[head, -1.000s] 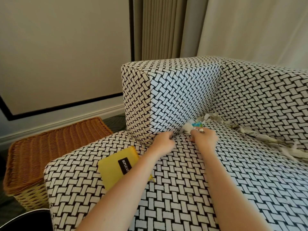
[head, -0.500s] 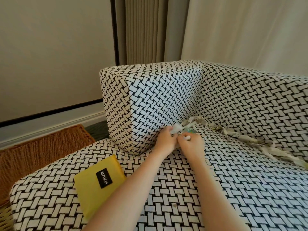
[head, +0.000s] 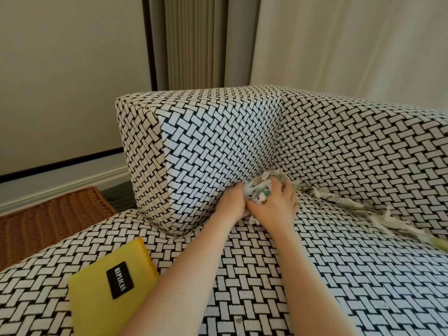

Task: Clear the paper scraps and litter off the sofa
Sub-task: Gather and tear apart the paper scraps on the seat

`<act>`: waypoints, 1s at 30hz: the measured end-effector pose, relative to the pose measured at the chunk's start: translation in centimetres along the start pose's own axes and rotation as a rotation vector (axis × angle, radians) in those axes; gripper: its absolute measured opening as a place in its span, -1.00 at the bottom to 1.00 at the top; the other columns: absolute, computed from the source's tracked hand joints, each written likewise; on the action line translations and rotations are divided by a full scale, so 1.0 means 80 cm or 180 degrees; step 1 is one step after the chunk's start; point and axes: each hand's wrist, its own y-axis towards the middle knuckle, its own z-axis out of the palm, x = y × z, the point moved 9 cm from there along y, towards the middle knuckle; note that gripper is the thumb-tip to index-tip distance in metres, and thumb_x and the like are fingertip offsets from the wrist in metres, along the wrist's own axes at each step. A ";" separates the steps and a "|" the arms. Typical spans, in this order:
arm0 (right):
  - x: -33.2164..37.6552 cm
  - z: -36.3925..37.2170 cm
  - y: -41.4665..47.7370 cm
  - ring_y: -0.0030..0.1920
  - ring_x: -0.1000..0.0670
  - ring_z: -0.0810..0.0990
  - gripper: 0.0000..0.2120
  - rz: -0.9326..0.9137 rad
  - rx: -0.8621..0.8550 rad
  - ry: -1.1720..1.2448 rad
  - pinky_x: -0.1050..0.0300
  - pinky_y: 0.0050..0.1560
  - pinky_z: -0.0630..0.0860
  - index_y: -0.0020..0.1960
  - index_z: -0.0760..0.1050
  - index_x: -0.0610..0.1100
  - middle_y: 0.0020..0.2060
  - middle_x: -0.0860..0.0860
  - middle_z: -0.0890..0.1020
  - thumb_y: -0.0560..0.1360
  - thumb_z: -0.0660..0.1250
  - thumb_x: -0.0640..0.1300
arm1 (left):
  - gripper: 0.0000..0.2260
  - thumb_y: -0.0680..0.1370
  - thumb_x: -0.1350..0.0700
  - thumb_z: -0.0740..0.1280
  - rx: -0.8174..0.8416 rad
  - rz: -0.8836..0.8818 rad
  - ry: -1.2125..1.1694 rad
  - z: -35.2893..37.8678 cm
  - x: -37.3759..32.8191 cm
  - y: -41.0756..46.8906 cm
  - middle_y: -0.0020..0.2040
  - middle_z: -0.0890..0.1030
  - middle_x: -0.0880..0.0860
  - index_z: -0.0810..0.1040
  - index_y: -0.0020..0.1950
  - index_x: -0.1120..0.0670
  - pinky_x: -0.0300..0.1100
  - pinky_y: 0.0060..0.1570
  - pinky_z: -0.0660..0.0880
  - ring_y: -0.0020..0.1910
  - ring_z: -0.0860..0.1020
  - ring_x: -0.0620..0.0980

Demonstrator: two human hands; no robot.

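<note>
Two hands close on one wad of paper scraps (head: 260,195), which sits on the sofa (head: 339,275) seat in the corner where the armrest (head: 213,151) meets the backrest. Your left hand (head: 231,202) holds the wad from its 9 o'clock side, pressed against the armrest face. Its fingers curl into the paper and their tips are buried there. Your right hand (head: 276,206) grips from 3 o'clock, fingers bent over the top of the wad and the thumb tucked under, out of sight. A bit of green shows among the white and grey pieces; you cannot tell what it is.

From the wad toward 3 o'clock, a trail of scraps (head: 351,207) lies along the crease between seat and backrest. Its far end blurs and is cut by the frame's right edge. A tiny speck (head: 238,320) lies on the seat at 6 o'clock, too small to identify.

At 7 o'clock a yellow cloth (head: 97,304) with a black label rests on the seat, partly covered by your left forearm. At 9 o'clock a wicker basket (head: 48,221) stands beside the sofa, cut off at the left edge. A pale curtain (head: 351,44) hangs at 1 o'clock.
</note>
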 end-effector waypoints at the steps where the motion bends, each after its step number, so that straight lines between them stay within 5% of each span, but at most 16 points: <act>1: 0.000 -0.003 0.001 0.47 -0.19 0.02 -0.17 -0.0015 -0.0045 -0.0039 -0.15 0.42 0.01 0.46 0.10 -0.09 0.47 -0.14 0.08 0.31 0.39 0.09 | -0.66 0.56 0.20 0.23 -0.0143 -0.0018 -0.0117 -0.004 -0.001 0.000 0.21 0.55 0.10 0.41 0.35 0.13 -0.17 0.11 0.45 0.12 0.53 0.03; 5: -0.002 0.005 0.001 0.40 -0.18 0.16 -0.33 0.0062 0.0128 -0.0265 -0.06 0.38 0.10 0.40 0.25 -0.11 0.41 -0.14 0.23 0.38 0.33 0.12 | -0.80 0.59 0.24 0.17 -0.0550 0.0161 -0.0377 -0.013 -0.002 -0.004 -0.02 0.63 0.11 0.59 0.04 0.19 -0.44 -0.28 0.39 -0.23 0.48 -0.12; 7: 0.005 0.010 0.000 0.34 -0.15 0.26 -0.48 -0.0130 0.0209 -0.0297 0.00 0.33 0.19 0.35 0.35 -0.12 0.33 -0.13 0.37 0.44 0.28 0.06 | -0.79 0.60 0.24 0.13 -0.0602 0.0159 -0.0456 -0.015 0.001 -0.004 -0.07 0.60 0.08 0.56 -0.01 0.20 -0.42 -0.42 0.32 -0.27 0.44 -0.13; 11: 0.033 0.013 -0.004 0.11 -0.11 0.51 -0.71 -0.0613 0.0323 0.0249 0.18 0.04 0.38 0.21 0.49 -0.23 0.06 -0.14 0.60 0.50 0.24 -0.21 | -0.80 0.62 0.20 0.08 -0.0543 0.0115 -0.0487 -0.011 0.004 -0.002 0.00 0.56 0.09 0.50 0.04 0.15 -0.26 -0.23 0.40 -0.12 0.49 -0.03; 16: 0.004 0.001 0.006 -0.30 0.18 0.45 -0.69 0.0010 0.0183 0.1342 0.54 -0.39 0.33 0.24 0.45 -0.17 -0.08 -0.04 0.58 0.50 0.25 -0.29 | -0.61 0.64 0.01 0.00 0.0141 0.0187 -0.0480 0.011 -0.005 -0.006 0.37 0.30 0.14 0.21 0.46 0.05 -0.10 0.26 0.29 0.34 0.31 0.06; 19: -0.010 -0.003 0.011 0.05 0.02 0.48 -0.70 0.0268 -0.0044 0.1207 0.52 -0.12 0.31 0.24 0.47 -0.18 0.16 -0.08 0.52 0.52 0.21 -0.30 | -0.54 0.63 -0.09 -0.08 0.0327 0.0325 0.0394 0.023 -0.008 -0.011 0.45 0.20 0.13 0.17 0.49 0.05 -0.02 0.39 0.13 0.43 0.14 0.10; 21: -0.010 -0.002 0.009 0.28 -0.10 0.32 -0.68 0.0282 -0.0065 0.0290 0.19 0.23 0.24 0.28 0.45 -0.13 0.32 -0.13 0.37 0.54 0.19 -0.24 | -0.50 0.62 -0.13 -0.11 0.0386 0.0333 0.0781 0.028 -0.004 -0.011 0.47 0.21 0.13 0.17 0.49 0.07 0.00 0.42 0.12 0.45 0.10 0.11; 23: -0.013 0.003 0.005 0.39 -0.15 0.18 -0.64 0.0278 0.0115 -0.0353 -0.01 0.36 0.12 0.35 0.39 -0.10 0.41 -0.15 0.25 0.56 0.16 -0.19 | -0.48 0.61 -0.16 -0.08 0.0570 0.0233 0.0720 0.035 -0.001 -0.010 0.47 0.22 0.15 0.12 0.51 0.06 0.03 0.42 0.16 0.46 0.13 0.12; 26: -0.011 0.011 0.007 0.34 -0.13 0.33 -0.62 0.0044 0.0283 -0.0208 0.05 0.30 0.26 0.36 0.36 -0.17 0.33 -0.16 0.40 0.54 0.15 -0.27 | -0.47 0.59 -0.19 0.03 0.0652 0.0054 0.0617 0.032 0.001 -0.009 0.42 0.23 0.20 0.12 0.51 0.02 0.04 0.32 0.29 0.39 0.26 0.17; 30: 0.003 0.010 0.003 0.26 -0.06 0.43 -0.65 -0.0047 0.0245 0.0580 0.21 0.19 0.36 0.29 0.43 -0.24 0.28 -0.14 0.45 0.54 0.12 -0.37 | -0.70 0.62 0.00 0.11 0.0136 0.0041 0.0277 0.014 0.002 -0.004 0.21 0.44 0.15 0.39 0.28 0.10 -0.13 0.02 0.46 0.09 0.49 0.06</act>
